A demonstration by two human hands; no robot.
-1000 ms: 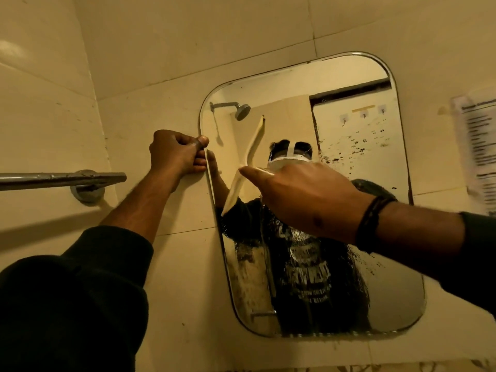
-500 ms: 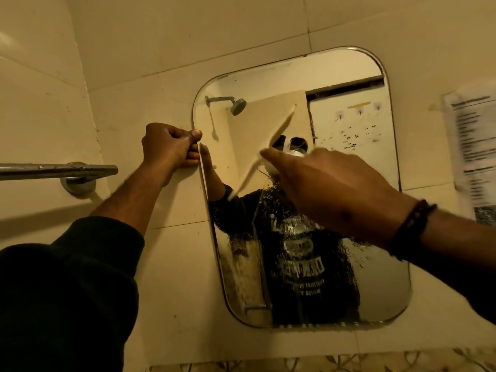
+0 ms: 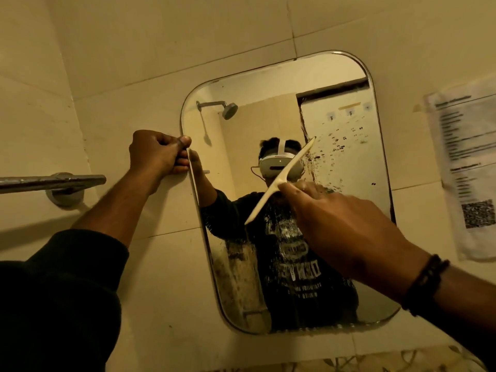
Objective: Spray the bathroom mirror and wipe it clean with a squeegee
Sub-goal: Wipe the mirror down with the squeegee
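A tall mirror (image 3: 268, 122) with rounded corners hangs on the tiled wall. Dark droplets speckle its upper right area, and its lower part looks wet and streaked. My right hand (image 3: 341, 226) grips the handle of a cream squeegee (image 3: 281, 179). Its blade lies slantwise against the middle of the glass, running from lower left to upper right. My left hand (image 3: 155, 154) is closed on the mirror's left edge, thumb on the rim. No spray bottle is in view.
A chrome towel bar (image 3: 51, 181) sticks out of the wall at the left, just under my left forearm. A printed paper sheet (image 3: 467, 162) is taped to the wall right of the mirror. Patterned tile (image 3: 349, 362) runs below the mirror.
My right hand has swept the squeegee rightward across the glass, from near the left edge to the centre. The blade has tilted further over. My left hand stays on the mirror's edge.
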